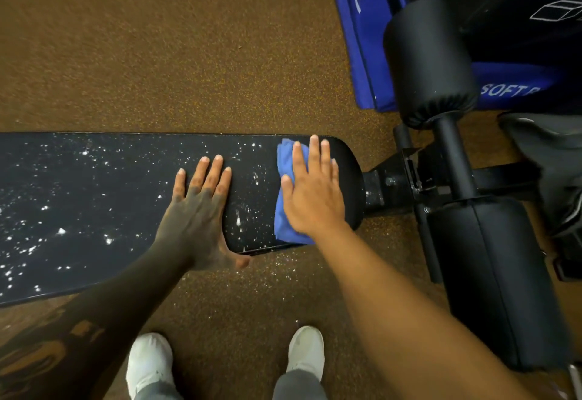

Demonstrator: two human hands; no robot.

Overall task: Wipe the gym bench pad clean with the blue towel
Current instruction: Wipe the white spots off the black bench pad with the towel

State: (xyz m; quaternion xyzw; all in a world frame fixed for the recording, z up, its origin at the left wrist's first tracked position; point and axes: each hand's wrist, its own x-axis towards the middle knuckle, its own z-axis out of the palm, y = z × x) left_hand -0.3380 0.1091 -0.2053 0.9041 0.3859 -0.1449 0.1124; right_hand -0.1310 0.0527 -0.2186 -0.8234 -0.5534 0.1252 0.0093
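A long black gym bench pad (94,198) runs from the left edge to the centre right, speckled all over with white crumbs and dust. My right hand (311,191) lies flat, fingers spread, pressing a folded blue towel (285,210) onto the pad near its rounded right end. The strip of pad right of the towel looks free of specks. My left hand (201,210) rests flat on the pad just left of the towel, thumb hanging over the near edge, holding nothing.
Black foam leg rollers (431,59) and the bench frame (409,179) stand to the right. A blue and black soft box (371,37) lies at the back right. My white shoes (148,365) stand on brown speckled flooring, with white crumbs scattered below the pad's edge.
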